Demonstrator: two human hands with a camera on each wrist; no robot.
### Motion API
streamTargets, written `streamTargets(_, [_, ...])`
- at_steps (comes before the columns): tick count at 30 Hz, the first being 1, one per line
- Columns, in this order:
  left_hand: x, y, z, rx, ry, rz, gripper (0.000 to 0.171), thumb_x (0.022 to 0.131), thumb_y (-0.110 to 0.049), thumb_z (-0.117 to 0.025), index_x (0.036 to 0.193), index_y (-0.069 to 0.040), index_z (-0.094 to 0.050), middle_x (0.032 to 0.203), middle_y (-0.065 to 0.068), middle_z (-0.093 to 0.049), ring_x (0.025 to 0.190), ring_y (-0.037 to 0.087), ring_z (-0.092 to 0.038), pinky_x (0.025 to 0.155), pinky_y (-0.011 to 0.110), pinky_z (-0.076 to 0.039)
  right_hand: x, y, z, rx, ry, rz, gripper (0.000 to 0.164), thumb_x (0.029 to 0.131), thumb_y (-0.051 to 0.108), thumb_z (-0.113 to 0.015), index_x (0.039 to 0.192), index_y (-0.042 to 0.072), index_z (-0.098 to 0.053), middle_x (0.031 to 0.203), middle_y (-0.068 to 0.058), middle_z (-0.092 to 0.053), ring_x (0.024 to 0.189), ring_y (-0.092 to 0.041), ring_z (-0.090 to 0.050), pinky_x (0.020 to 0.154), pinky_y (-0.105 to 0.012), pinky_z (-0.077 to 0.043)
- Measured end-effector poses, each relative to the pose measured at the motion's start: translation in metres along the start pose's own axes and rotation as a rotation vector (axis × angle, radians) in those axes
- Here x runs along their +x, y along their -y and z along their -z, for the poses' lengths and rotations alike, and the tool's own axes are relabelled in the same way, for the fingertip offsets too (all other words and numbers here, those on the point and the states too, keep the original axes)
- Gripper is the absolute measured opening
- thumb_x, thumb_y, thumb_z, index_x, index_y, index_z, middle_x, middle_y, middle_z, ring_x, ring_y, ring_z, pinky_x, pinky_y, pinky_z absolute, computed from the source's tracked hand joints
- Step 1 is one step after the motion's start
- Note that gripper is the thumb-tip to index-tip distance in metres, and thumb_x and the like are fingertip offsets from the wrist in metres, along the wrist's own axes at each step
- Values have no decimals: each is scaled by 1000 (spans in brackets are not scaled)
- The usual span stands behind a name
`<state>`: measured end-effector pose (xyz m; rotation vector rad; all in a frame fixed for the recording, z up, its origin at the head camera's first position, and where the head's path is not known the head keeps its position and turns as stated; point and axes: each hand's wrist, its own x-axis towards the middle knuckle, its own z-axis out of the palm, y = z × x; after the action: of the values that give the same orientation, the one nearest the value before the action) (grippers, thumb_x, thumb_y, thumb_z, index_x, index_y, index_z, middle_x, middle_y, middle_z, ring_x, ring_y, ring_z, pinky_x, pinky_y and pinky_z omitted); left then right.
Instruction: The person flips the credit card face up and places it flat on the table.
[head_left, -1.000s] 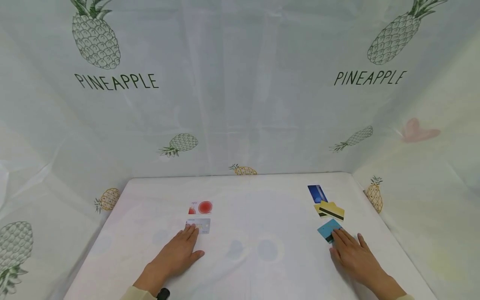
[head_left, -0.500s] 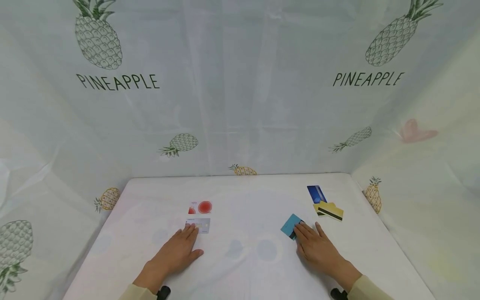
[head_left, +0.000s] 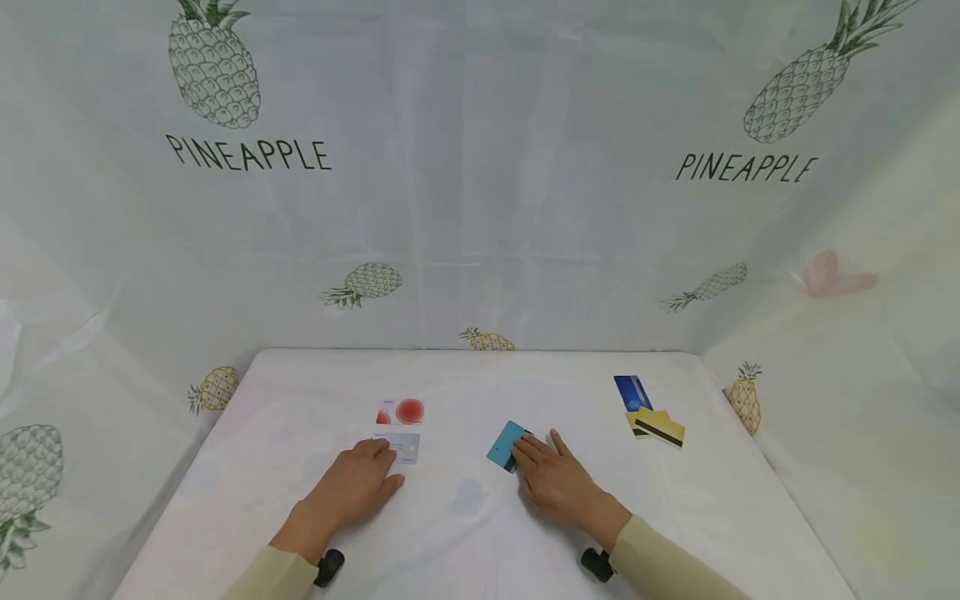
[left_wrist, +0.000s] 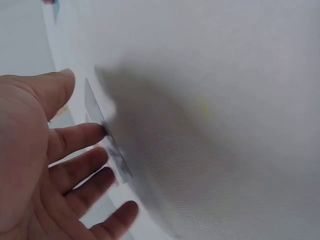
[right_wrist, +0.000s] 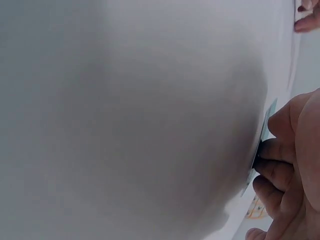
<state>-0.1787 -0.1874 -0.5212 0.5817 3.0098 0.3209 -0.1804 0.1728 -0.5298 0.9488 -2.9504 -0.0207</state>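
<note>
The right hand (head_left: 558, 483), fingers close together, has slid the black-striped turquoise rectangular card (head_left: 504, 444) nearer the pale silver rectangular card (head_left: 408, 448), apart to its right; a sliding step seems underway. The left hand (head_left: 356, 482), fingers loosely spread, touches the silver card.

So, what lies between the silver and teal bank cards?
The head view shows only bare white tabletop between the silver bank card and the teal bank card.

Table (head_left: 480, 379): card pair (head_left: 409, 411) left, lone card (head_left: 506, 444) centre, card cluster (head_left: 651, 418) right.
</note>
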Motion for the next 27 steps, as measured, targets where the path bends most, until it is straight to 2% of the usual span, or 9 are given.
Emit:
streamTargets(5, [5,-6,-5,25,-70,-20,49,100,-37,-72,135,-2,-66,142,15,-60,137,35,-53,111,57,-47,14,12,0,-12,-4,16,46,108,24,-55,148,2,-59,155,-13,-57,147,-31,-51,120,-63,-36])
streamTargets(9, [11,-32,-14,26,-85,-60,52,100,-35,-72,141,-3,-63,144,12,-60,138,32,-54,115,54,-46,22,21,0,-13,-7,13,46,108,24,-55,148,3,-59,155,-11,-57,147,-29,-51,121,-62,-36])
streamTargets(12, [15,-61,-21,23,-46,-151,54,104,-35,-66,147,-2,-59,151,12,-58,143,31,-53,119,50,-43,29,28,-1,-15,-5,11,47,107,26,-56,148,3,-59,155,-10,-57,147,-28,-51,121,-60,-37])
streamTargets(15, [19,-86,-28,33,26,-247,58,107,-37,-59,153,-3,-53,159,13,-52,150,30,-47,121,50,-40,33,33,-4,-21,7,12,49,108,29,-54,150,4,-57,157,-9,-56,149,-26,-49,122,-59,-36])
streamTargets(18, [21,-101,-34,61,76,-275,61,107,-42,-56,156,-6,-50,164,12,-47,153,28,-43,123,52,-37,35,36,-6,-27,18,13,50,110,31,-51,153,5,-54,159,-8,-54,151,-25,-47,122,-59,-36])
streamTargets(21, [22,-104,-38,92,83,-253,63,107,-45,-55,157,-6,-50,164,10,-47,154,27,-42,123,52,-36,33,38,-6,-30,20,13,50,110,30,-52,153,6,-54,159,-8,-53,151,-25,-47,122,-58,-36])
streamTargets(27, [20,-90,-37,116,80,-222,61,108,-43,-55,155,-5,-52,161,10,-51,153,27,-44,123,51,-37,26,44,-6,8,44,27,50,108,28,-54,153,7,-55,160,-6,-52,151,-24,-47,123,-57,-34])
